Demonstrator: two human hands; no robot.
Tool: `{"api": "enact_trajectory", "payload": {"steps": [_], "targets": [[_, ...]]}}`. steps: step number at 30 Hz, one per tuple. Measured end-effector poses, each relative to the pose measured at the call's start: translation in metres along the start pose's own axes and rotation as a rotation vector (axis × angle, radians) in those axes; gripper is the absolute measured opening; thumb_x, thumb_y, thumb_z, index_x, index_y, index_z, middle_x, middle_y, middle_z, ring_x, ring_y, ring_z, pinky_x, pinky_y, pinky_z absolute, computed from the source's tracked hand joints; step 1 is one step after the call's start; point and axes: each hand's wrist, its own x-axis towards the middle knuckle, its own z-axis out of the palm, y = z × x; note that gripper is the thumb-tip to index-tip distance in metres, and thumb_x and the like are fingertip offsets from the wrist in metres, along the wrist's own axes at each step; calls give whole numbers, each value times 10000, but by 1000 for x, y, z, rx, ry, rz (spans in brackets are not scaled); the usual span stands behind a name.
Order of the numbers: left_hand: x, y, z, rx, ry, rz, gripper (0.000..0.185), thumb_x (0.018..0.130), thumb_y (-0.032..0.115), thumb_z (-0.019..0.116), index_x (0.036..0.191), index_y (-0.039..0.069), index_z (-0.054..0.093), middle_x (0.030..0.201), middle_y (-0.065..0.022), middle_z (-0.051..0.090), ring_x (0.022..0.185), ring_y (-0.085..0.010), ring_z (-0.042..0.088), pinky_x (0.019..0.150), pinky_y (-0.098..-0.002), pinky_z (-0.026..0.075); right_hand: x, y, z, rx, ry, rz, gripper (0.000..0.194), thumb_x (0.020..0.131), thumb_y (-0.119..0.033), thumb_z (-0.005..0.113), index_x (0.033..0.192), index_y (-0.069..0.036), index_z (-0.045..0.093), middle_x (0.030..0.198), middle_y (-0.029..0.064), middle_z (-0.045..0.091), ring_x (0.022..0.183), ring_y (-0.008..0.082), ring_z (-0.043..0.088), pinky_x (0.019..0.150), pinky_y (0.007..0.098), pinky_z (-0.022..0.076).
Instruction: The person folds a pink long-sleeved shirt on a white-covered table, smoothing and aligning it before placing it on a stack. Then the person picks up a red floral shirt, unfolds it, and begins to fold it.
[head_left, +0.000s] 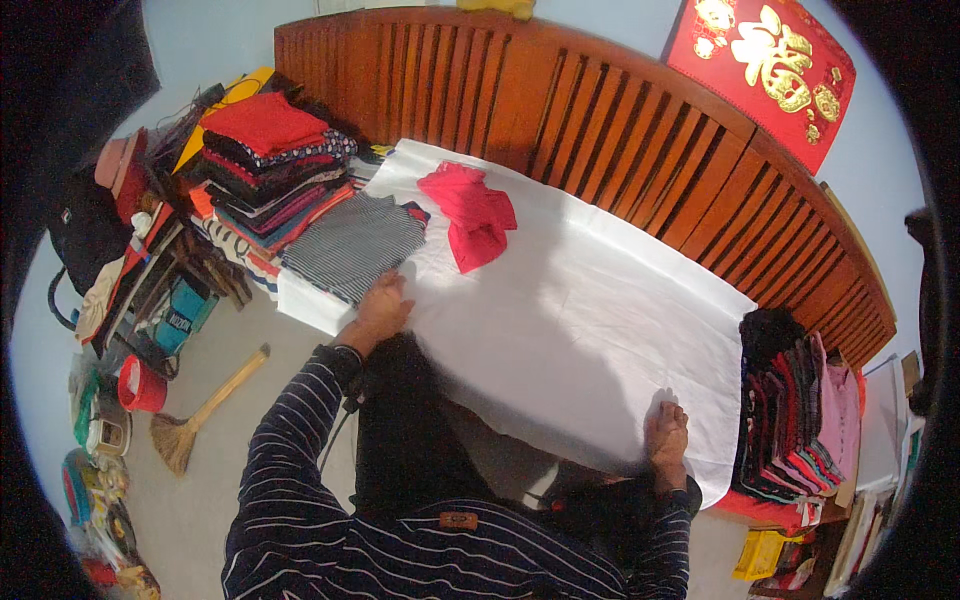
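A white cloth (517, 322) is spread over the seat of a slatted wooden bench. My left hand (382, 304) rests near its left front edge, beside a folded grey-striped garment (356, 240); whether its fingers hold the garment's edge or the cloth is not clear. Towards the right end, my right hand (667, 435) lies on the cloth near the front edge, with nothing seen in it. A crumpled pink-red garment (472, 217) lies on the cloth, farther back than my left hand. Behind the striped garment stands a tall stack of folded clothes (270, 165).
Another stack of folded clothes (795, 420) stands at the bench's right end. The slatted wooden backrest (615, 127) runs along the wall. On the floor at left are a straw hand broom (199, 420) and a red bucket (142, 384), near a cluttered low shelf.
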Motion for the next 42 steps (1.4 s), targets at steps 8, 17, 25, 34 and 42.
{"api": "enact_trajectory", "payload": {"steps": [8, 17, 25, 34, 42], "targets": [[17, -71, 22, 368, 193, -146, 386, 839, 230, 618, 1186, 66, 576, 1243, -175, 566, 1142, -379, 539, 942, -559, 419, 0, 5, 9, 21, 93, -76, 313, 847, -146, 609, 1145, -59, 571, 1088, 191, 603, 1020, 404, 563, 858, 495, 496], [-17, -112, -1, 331, 85, -136, 500, 877, 265, 636, 1256, -42, 527, 1236, -240, 593, 1119, -409, 570, 940, -484, 467, -4, -13, 19, 33, 42, 9, 344, 817, -191, 633, 1130, -64, 570, 1148, 152, 595, 1048, 370, 564, 895, 482, 477], [-12, -152, 13, 302, 56, -132, 359, 886, 223, 568, 1160, -7, 537, 1077, -240, 637, 949, -439, 620, 813, -507, 504, 1, -23, 10, 22, -72, 104, 364, 834, -260, 621, 1140, -69, 571, 1194, 126, 566, 1120, 336, 527, 929, 468, 450], [-7, -147, 15, 248, 111, -183, 382, 922, 309, 538, 1151, 7, 584, 942, -232, 667, 870, -444, 638, 758, -506, 512, 1, -21, 13, 66, -36, 93, 349, 838, -228, 617, 1142, -61, 584, 1212, 146, 569, 1129, 359, 523, 945, 481, 442], [0, -98, -4, 354, -47, -320, 232, 893, 254, 559, 930, 66, 689, 934, -201, 695, 875, -383, 679, 757, -481, 541, 5, 2, 22, -2, -49, -201, 228, 805, -126, 583, 1009, -31, 621, 998, 175, 638, 991, 383, 592, 885, 485, 483]]}}
